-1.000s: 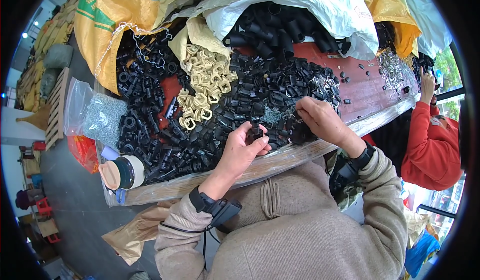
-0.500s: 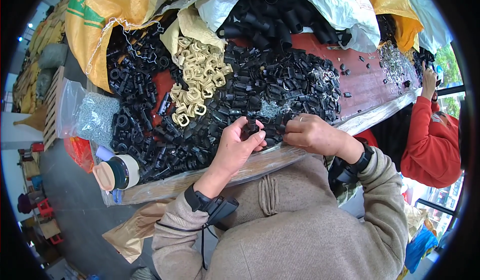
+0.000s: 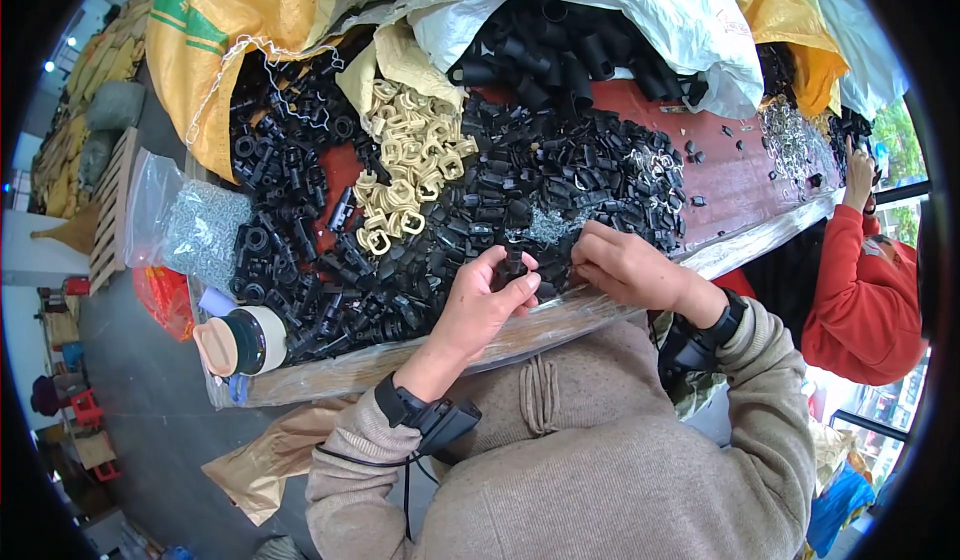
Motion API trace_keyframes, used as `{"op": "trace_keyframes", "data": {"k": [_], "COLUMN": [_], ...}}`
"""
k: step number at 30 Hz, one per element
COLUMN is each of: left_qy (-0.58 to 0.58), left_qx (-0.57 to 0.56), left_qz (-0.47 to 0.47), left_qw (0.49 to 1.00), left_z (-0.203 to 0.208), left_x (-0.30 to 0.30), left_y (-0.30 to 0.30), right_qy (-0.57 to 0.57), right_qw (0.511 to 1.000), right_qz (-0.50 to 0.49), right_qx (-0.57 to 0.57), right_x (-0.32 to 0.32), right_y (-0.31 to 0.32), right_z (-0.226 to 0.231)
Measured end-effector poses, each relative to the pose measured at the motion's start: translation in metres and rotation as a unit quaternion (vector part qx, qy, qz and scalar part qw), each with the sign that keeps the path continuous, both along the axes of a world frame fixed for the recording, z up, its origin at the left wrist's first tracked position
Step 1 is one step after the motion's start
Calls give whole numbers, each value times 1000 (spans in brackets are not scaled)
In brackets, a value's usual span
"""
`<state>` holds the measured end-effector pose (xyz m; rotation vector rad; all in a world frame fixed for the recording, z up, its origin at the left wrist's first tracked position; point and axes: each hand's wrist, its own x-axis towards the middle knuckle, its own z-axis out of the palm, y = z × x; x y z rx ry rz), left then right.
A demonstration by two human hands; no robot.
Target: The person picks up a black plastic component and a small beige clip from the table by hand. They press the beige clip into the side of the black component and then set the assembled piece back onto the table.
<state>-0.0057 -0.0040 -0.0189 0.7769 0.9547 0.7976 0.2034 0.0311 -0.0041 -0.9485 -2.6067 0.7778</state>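
Observation:
My left hand [image 3: 478, 308] is closed around a small black plastic part [image 3: 514, 259], held upright between thumb and fingers above the table's near edge. To its right, my right hand [image 3: 637, 272] has its fingers bent together, with the fingertips down by the near edge of a heap of small black clips [image 3: 560, 175]. Whatever those fingertips may hold is hidden. Just beyond both hands, a little pile of tiny silvery pieces [image 3: 548, 226] lies among the clips.
Cream-coloured buckles [image 3: 405, 170] and black fittings [image 3: 265, 245] spread to the left. A bag of small metal pieces [image 3: 205, 230] and a lidded cup [image 3: 240, 342] stand at the left edge. Black tubes [image 3: 575, 55] spill from a white sack. A person in red [image 3: 865, 295] works at right.
The view has shifted slightly, so the table appears farther right. My right hand's fingers have drawn a little nearer the table edge; my left hand still holds the black part.

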Motion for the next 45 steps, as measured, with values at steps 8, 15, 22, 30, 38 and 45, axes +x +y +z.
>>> {"op": "trace_keyframes", "data": {"k": [8,15,22,30,38,45], "left_qy": [-56,-57,-97,-104,-347,-182], "left_qx": [-52,-28,-9,-40,-140,-116], "left_qz": [-49,-38,-40,-60,-62,-70], "left_qw": [996,997,994,992,925,974], "left_z": [12,18,20,12,19,17], "left_x": [8,5,7,6,1,1], "left_y": [-4,-6,-6,-6,-4,-10], "right_qy": [159,205,248,222,223,181], "right_qw": [982,972,965,972,973,982], "right_qz": [-69,-94,-73,-69,-56,-53], "right_qx": [-75,-57,-50,-40,-31,10], "right_x": [-22,-26,-21,-19,-20,-23], "right_y": [-22,-30,-28,-26,-26,-28], "right_z": [20,23,25,23,26,23]}}
